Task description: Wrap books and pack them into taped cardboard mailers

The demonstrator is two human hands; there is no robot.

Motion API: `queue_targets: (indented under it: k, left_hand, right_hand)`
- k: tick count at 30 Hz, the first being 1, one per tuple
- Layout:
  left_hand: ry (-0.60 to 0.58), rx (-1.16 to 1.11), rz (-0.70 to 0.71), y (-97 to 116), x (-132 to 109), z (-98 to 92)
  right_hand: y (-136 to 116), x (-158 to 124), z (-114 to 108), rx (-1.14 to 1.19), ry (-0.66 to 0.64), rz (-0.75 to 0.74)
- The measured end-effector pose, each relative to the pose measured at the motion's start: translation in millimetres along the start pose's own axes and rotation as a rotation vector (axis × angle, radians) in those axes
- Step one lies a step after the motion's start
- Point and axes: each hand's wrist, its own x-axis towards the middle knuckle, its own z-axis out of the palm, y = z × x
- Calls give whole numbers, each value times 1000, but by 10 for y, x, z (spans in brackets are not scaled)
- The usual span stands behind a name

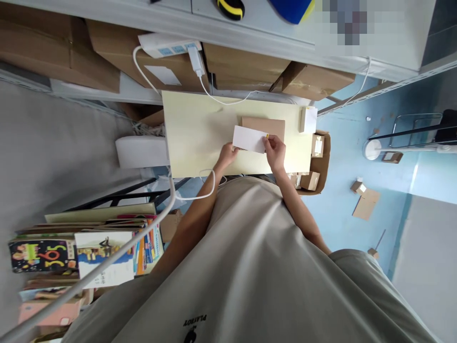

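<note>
A white rectangular sheet (pixel 249 138) is held over a pale yellow table (pixel 193 138), partly covering a flat brown cardboard package (pixel 266 126). My left hand (pixel 227 154) grips the sheet's lower left corner, fingers closed on it. My right hand (pixel 275 149) pinches its right edge, where a small yellow bit (pixel 267 136) shows at the fingertips.
A white box (pixel 308 119) stands at the table's right end. An open carton (pixel 319 162) of small boxes sits beside the table. A power strip (pixel 169 45) and white cable (pixel 221 99) lie behind. Books (pixel 85 252) are stacked at left. Cardboard boxes (pixel 314 78) fill the shelf.
</note>
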Motion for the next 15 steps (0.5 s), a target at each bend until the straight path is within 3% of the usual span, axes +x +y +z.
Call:
queue_targets:
  k: [2, 4, 10, 13, 15]
  left_hand:
    - [-91, -10, -81, 61, -26, 114]
    - [-80, -5, -157, 68, -42, 142]
    - [106, -178, -237, 86, -20, 4]
    - [293, -383, -192, 285, -74, -52]
    - [354, -537, -144, 499, -169, -89]
  right_hand:
    - [25, 40, -48, 29, -9, 10]
    - [60, 73, -110, 44, -22, 26]
    - [195, 210, -356, 102, -56, 86]
    - [244, 276, -489, 121, -60, 110]
    - [260, 299, -577, 140, -69, 127]
